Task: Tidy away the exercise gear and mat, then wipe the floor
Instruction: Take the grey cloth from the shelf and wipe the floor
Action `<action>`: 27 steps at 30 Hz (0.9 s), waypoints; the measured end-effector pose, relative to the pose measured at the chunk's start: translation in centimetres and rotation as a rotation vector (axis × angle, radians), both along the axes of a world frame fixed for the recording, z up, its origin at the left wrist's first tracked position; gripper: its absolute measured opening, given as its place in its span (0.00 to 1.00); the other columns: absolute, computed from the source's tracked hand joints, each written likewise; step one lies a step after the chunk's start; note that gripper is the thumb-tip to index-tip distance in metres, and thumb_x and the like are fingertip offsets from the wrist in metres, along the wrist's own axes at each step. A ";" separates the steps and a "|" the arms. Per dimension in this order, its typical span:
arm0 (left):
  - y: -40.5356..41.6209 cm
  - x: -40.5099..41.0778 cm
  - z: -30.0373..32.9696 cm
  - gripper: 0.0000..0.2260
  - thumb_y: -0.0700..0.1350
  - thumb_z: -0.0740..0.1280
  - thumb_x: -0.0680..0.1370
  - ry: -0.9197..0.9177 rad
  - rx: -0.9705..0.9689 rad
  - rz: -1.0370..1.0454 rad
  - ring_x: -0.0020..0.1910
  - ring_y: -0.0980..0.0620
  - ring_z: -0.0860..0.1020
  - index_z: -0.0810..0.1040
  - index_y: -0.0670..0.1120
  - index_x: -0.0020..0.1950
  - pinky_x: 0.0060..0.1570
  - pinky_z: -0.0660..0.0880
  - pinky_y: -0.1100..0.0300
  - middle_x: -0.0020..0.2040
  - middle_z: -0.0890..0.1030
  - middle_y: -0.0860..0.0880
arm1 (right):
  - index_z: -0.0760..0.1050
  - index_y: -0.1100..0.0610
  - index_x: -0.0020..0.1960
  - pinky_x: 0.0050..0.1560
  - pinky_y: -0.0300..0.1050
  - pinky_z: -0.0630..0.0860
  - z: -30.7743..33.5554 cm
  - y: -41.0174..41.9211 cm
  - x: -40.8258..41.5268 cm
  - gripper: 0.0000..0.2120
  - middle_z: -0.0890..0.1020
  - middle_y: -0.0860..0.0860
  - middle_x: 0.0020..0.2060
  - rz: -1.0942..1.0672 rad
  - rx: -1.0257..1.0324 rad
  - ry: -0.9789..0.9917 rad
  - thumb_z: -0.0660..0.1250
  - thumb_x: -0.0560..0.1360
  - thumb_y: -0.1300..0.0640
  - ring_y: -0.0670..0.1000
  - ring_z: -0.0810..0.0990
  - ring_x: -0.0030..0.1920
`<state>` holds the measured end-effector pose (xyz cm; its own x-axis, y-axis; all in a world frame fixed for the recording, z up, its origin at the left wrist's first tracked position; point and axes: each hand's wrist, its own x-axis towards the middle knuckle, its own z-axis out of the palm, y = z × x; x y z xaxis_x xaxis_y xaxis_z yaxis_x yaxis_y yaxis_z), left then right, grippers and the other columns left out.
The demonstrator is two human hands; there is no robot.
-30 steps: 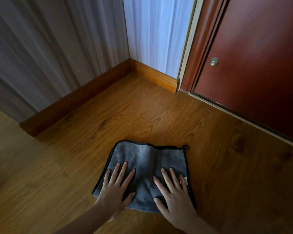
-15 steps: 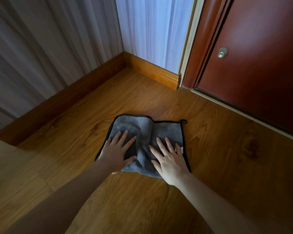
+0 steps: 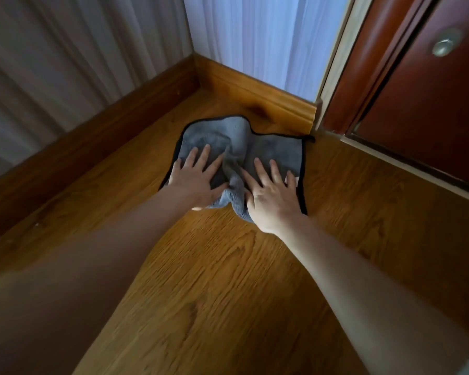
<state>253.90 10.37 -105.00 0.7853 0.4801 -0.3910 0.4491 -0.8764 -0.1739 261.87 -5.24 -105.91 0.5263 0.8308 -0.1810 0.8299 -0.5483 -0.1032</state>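
Two bare forearms, entering from the lower left and lower right of the frame and converging toward the centre. Bare wood-grain floor (image 3: 228, 280) between them, blurred near the bottom edge.

Just above centre, left hand (image 3: 194, 175) flat on the left half of the grey cloth (image 3: 276, 152), fingers straight and spread, pressing down, curled round nothing. Right hand (image 3: 275, 193) likewise flat on the right half, fingers splayed, thumb angled inward, palm pressing, gripping nothing.

Grey cloth with black trim on the floor just above the middle of the frame, bunched into a raised fold between the two hands, near edge rumpled under the heels of the palms. Small black loop (image 3: 310, 138) at the far right corner of the cloth, close to the door frame. Far edge of the cloth almost up against the wooden skirting board (image 3: 268, 101); actual contact not clear.

Beyond, skirting boards meeting in a corner at upper centre. Pale striped wall (image 3: 65, 63) across the upper left, brighter bluish panel (image 3: 260, 36) at top centre. Reddish-brown door (image 3: 431, 117) filling the upper right, with a round metal knob (image 3: 443, 47), slightly blurred.
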 end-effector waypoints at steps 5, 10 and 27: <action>0.7 1.9 0.4 0.32 0.65 0.43 0.78 0.068 -0.016 0.057 0.75 0.44 0.35 0.31 0.54 0.74 0.73 0.43 0.43 0.74 0.29 0.47 | 0.39 0.43 0.76 0.72 0.61 0.40 0.4 1.5 1.5 0.25 0.40 0.50 0.76 -0.038 -0.066 0.075 0.43 0.82 0.47 0.57 0.38 0.75; -0.2 1.4 0.6 0.31 0.63 0.44 0.79 0.016 -0.082 0.104 0.74 0.44 0.34 0.31 0.55 0.74 0.73 0.42 0.42 0.75 0.30 0.46 | 0.34 0.43 0.75 0.73 0.61 0.38 1.3 1.7 1.4 0.25 0.36 0.50 0.76 -0.069 -0.160 0.184 0.42 0.82 0.46 0.57 0.34 0.75; -10.1 -10.2 0.7 0.30 0.65 0.42 0.78 -0.075 -0.190 -0.060 0.73 0.45 0.31 0.31 0.56 0.73 0.72 0.37 0.42 0.75 0.30 0.47 | 0.31 0.46 0.74 0.73 0.60 0.38 1.9 -14.3 -10.0 0.27 0.31 0.53 0.74 -0.126 -0.198 0.173 0.41 0.81 0.43 0.58 0.31 0.74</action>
<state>243.74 0.23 -104.29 0.8406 0.3544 -0.4096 0.4002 -0.9160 0.0287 251.86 -19.53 -103.97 0.5700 0.7008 -0.4290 0.7337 -0.6691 -0.1182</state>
